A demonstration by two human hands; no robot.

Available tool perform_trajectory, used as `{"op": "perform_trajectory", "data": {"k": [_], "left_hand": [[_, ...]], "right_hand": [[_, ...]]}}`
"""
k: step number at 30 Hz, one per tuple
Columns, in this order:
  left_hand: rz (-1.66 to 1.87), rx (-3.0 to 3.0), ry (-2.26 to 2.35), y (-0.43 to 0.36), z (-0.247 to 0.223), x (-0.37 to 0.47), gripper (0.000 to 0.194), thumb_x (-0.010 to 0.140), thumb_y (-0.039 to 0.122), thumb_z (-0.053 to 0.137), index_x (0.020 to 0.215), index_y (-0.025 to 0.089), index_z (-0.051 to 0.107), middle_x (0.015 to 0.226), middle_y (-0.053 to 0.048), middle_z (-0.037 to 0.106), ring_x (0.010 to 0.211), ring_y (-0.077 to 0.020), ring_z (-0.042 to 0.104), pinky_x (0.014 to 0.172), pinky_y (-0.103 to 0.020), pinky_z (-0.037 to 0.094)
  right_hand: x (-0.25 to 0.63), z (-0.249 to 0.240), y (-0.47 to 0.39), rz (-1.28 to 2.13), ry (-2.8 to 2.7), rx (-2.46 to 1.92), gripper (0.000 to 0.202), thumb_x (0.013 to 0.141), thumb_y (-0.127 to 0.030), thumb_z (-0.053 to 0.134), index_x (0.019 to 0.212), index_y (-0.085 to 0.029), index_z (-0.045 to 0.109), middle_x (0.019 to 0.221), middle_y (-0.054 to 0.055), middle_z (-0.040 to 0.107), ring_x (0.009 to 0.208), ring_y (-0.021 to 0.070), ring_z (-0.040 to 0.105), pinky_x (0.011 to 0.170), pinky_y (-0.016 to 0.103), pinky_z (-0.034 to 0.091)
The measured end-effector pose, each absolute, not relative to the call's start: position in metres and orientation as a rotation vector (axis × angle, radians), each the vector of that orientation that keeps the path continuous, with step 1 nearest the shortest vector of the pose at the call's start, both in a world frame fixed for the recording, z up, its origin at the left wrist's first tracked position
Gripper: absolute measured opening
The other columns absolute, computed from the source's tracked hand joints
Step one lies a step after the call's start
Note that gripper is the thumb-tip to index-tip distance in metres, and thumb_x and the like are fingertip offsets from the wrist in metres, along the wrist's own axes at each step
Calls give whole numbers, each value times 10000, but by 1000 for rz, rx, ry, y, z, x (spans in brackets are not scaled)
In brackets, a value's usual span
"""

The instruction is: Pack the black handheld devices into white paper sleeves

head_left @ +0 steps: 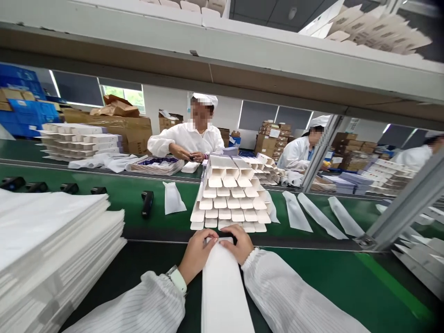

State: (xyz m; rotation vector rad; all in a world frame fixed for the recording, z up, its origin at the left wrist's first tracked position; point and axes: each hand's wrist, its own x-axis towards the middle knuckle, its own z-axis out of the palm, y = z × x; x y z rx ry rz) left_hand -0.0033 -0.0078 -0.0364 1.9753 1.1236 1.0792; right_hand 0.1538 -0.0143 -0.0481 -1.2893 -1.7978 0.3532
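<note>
Factory packing line, green conveyor belt running across, shelf overhead. Both hands at far end of a long white pouch lying lengthwise on near bench edge, between the two sleeved forearms. Left hand curled over pouch's top-left corner, fingers pinched on the mouth; right hand same on top-right corner, thumb and fingers closed on the material. Small dark item barely visible between the fingertips at pouch mouth; cannot tell what. Looks like the opening or loading step at pouch mouth, not yet released. Next move probably calls for keeping the mouth spread evenly, both pinches steady, then a short push forward onto belt without snagging the carton stack. Stack of folded white cartons just beyond the hands, fanned in rows on belt. Filled white pouches laid out to the right on belt, one more to the left beside a black device. Thick pile of flat white pouches at left of bench, within reach of left hand. Co-worker in white coat opposite, hands busy at own tray; another person further right.
</note>
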Motion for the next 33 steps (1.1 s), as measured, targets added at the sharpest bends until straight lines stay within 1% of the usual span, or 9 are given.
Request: {"op": "perform_trajectory", "data": {"k": [3,6,10,14,17,20,22,29,33], "left_hand": [[1064,1986,1100,-8,-35,-3,166,751,263,403,757,182,548,776,-16,570,768,-175,503,631,-236,375],[1032,1982,1103,-8,-34,-3,174,763,293,407,777,190,546,790,-14,559,779,-175,497,669,-250,382],[1031,1989,1079,-7,-34,-2,200,769,321,421,885,198,529,904,-41,515,883,-187,469,781,-292,378],[997,2032,1079,-6,-34,-2,214,769,331,436,934,225,521,981,-49,462,978,-192,413,842,-310,355],[955,2046,1087,-6,-34,-2,186,766,358,440,836,225,550,940,-36,477,955,-190,416,829,-307,357],[947,2051,1091,-5,-35,-2,207,750,373,463,692,198,559,893,-28,495,935,-190,421,828,-301,340],[958,2015,1078,-5,-36,-3,217,742,364,476,646,182,548,892,-29,498,929,-187,425,819,-289,339],[1014,1803,934,-8,-29,-6,218,737,268,479,553,152,475,848,-29,517,882,-171,448,767,-251,348],[1037,1755,917,-9,-28,-6,184,742,260,455,609,147,513,755,-26,514,786,-153,470,705,-235,370]], "right_hand": [[154,-45,-13,382,-1798,-1282,102,657,-200,565,734,-202,632,678,13,598,709,151,515,675,278,404],[154,-43,-15,388,-1772,-1277,85,659,-160,562,674,-201,634,650,5,598,675,137,512,656,260,400],[154,-42,-17,419,-1745,-1249,93,661,-154,563,668,-211,636,624,-1,593,652,132,507,639,253,399],[155,-45,-17,461,-1713,-1226,108,665,-167,565,748,-190,628,656,10,592,657,128,513,617,236,409],[156,-46,-17,492,-1706,-1218,80,674,-174,552,717,-176,620,671,16,592,651,124,510,605,229,406],[157,-48,-16,527,-1719,-1206,74,684,-173,532,676,-174,605,660,11,585,645,122,502,609,230,398],[158,-49,-15,549,-1730,-1199,75,692,-176,517,681,-170,591,661,9,578,649,121,498,616,232,394],[162,-52,-11,590,-1805,-1184,88,704,-212,495,664,-168,560,624,-1,542,607,116,463,591,237,378],[164,-51,-14,593,-1817,-1174,106,712,-258,497,685,-168,545,671,15,553,660,132,490,609,248,390]]}}
